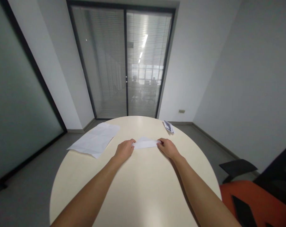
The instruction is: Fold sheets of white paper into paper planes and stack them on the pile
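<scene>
A folded piece of white paper (145, 144) stretches between my two hands, low over the middle of the table. It looks like a narrow band with a small peak along its far edge. My left hand (125, 149) pinches its left end between thumb and fingers. At the opposite end, my right hand (168, 147) grips it the same way, with the fingertips partly hidden. Whether the paper touches the tabletop I cannot tell.
The round cream table (135, 189) fills the foreground. Large creased paper sheets (95, 138) overhang its left edge. A small folded printed paper (169, 126) lies near the far right edge. An orange chair (249, 198) with black armrests stands at the right.
</scene>
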`<state>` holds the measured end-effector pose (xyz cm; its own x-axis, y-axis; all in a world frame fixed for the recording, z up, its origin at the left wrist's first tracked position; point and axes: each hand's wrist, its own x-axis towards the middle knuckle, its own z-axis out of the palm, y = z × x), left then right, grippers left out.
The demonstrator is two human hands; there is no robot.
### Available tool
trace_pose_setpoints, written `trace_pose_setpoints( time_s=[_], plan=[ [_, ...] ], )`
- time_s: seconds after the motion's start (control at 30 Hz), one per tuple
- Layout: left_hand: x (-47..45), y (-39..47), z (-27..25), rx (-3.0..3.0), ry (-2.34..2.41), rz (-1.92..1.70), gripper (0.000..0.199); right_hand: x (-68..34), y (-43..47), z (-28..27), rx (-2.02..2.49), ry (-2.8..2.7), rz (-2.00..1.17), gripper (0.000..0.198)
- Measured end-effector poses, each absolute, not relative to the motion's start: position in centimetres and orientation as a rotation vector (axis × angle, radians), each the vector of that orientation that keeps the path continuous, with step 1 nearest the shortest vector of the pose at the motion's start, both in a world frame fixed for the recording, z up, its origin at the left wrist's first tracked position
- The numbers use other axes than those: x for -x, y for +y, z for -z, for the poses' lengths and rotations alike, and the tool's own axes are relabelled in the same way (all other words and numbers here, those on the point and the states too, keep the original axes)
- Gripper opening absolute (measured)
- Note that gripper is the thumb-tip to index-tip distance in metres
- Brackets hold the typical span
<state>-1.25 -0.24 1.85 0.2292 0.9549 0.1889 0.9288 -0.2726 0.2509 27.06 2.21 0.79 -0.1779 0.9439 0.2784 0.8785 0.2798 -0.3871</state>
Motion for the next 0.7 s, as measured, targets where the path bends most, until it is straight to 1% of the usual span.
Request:
trace_pose_setpoints(
  time_s=[0.2,0.33,0.43,0.53,0.57,0.7],
  plan=[
    [1.27,-0.16,-1.36,-2.395,1.793,-0.533,0.033,-26.74,2.26,-0.54,1.648,-2.069,-0.177,0.028],
    [1.17,-0.31,-1.43,-2.400,1.807,-0.512,0.036,-26.65,2.29,-0.46,1.647,-2.068,-0.175,0.029],
    [1.10,-0.45,-1.66,-2.500,1.776,-0.510,0.042,-26.58,2.31,-0.40,1.665,-2.058,-0.166,0.029],
    [1.14,-0.43,-1.73,-2.652,1.619,-0.487,0.050,-26.52,2.28,-0.38,1.670,-2.053,-0.141,0.030],
    [1.18,-0.37,-1.68,-2.695,1.554,-0.465,0.049,-26.51,2.27,-0.38,1.670,-2.052,-0.136,0.030],
    [1.27,-0.05,-1.32,-2.794,1.392,-0.402,0.036,-26.50,2.31,-0.34,1.674,-2.047,-0.132,0.031]
  ],
)
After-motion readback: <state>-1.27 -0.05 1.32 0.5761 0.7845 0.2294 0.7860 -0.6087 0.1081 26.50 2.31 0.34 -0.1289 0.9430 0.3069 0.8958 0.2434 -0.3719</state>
